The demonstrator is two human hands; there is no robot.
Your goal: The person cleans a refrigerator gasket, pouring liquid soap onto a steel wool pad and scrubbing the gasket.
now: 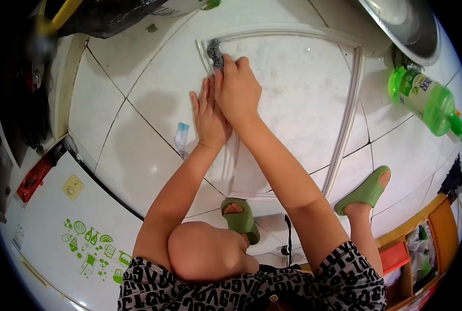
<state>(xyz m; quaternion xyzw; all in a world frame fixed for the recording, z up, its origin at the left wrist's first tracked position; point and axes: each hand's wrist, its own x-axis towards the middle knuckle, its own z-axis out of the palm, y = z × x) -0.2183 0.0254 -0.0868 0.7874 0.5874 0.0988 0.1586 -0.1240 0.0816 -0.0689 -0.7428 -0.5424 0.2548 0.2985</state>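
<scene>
At upper centre, the right hand (240,93) curls round a grey, curly metal scrubber (214,53); the left hand (212,116), open and flat, apparently steadies the pale, rectangular framed panel (303,103).

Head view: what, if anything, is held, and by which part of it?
The grey steel-wool scrubber, by its near end, in the right hand. The left hand shows nothing in its grip.

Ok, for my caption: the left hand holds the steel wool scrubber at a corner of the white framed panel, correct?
Wrong side: the head view shows the right hand holding the steel wool scrubber at a corner of the white framed panel.
</scene>
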